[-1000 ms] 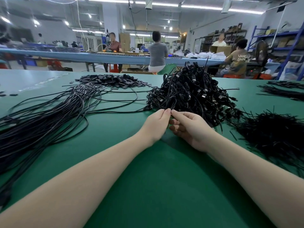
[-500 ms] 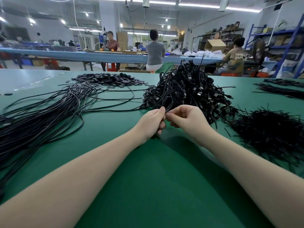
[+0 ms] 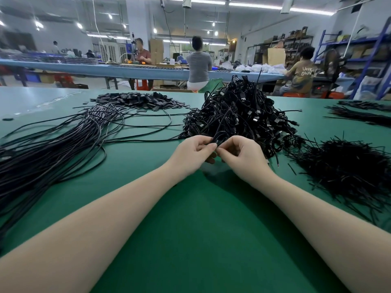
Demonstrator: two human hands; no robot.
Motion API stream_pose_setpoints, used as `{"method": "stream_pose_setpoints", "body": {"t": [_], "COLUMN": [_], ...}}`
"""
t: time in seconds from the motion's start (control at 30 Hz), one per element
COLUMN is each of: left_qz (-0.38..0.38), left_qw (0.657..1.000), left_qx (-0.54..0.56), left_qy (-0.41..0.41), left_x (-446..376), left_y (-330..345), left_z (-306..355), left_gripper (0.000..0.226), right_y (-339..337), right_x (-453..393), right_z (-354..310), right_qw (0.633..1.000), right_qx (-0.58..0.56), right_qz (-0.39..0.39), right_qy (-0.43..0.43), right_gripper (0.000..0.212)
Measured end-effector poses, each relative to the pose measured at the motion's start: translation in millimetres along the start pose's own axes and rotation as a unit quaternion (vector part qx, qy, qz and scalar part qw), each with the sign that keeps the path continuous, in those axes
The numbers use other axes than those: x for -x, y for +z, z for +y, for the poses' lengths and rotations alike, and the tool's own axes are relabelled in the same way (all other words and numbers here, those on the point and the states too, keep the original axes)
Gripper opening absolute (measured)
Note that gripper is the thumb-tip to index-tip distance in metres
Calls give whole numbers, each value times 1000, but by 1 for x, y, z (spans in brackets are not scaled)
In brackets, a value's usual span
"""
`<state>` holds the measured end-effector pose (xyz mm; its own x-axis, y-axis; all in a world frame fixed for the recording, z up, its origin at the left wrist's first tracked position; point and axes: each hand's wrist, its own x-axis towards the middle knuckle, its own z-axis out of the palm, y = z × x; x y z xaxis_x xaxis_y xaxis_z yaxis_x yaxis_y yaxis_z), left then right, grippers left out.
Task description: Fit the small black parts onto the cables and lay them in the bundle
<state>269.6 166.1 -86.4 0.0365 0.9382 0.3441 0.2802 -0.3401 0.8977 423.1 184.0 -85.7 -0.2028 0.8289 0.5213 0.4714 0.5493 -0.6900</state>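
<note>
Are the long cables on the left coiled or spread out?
Spread out: the cables lie loose across the table, strands fanning apart.

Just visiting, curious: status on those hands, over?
Left hand and right hand pinching thin black cable. Tangled black cable heap just behind. Nothing obstructing.

We have open green tabletop (image 3: pixel 203 229) in front of us, between and beneath our forearms, so either hand can draw straight back. Ahead, the tall heap of coiled cables (image 3: pixel 239 115) blocks the way, touching our left hand (image 3: pixel 190 155) and right hand (image 3: pixel 243 157), which meet at its near edge. To the left, long loose cables (image 3: pixel 48 149) fan across the table, leaving a bare strip between them and the heap. To the right, a bristly pile of short black ties (image 3: pixel 347 170) closes that side, with only a narrow green gap beside the heap. Beyond the long cables, flat black parts (image 3: pixel 137 100) cover the far table.
</note>
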Motion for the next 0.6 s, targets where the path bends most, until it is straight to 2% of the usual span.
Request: {"method": "stream_pose_setpoints", "body": {"t": [0.1,0.27,0.6], "left_qz": [-9,0,29], "left_qw": [998,999,996], "left_qx": [-54,-27,61], "left_qy": [-8,-27,-52], "left_x": [-2,-3,-2], "left_y": [3,10,10], "left_z": [1,2,6], "left_gripper": [15,17,22], "right_y": [1,-1,-1], "right_x": [0,-1,-4], "right_z": [-1,0,-1], "right_qw": [995,958,957], "right_qx": [-82,-244,-238], "right_qz": [-29,-64,-85], "right_qy": [50,134,145], "right_gripper": [9,10,15]}}
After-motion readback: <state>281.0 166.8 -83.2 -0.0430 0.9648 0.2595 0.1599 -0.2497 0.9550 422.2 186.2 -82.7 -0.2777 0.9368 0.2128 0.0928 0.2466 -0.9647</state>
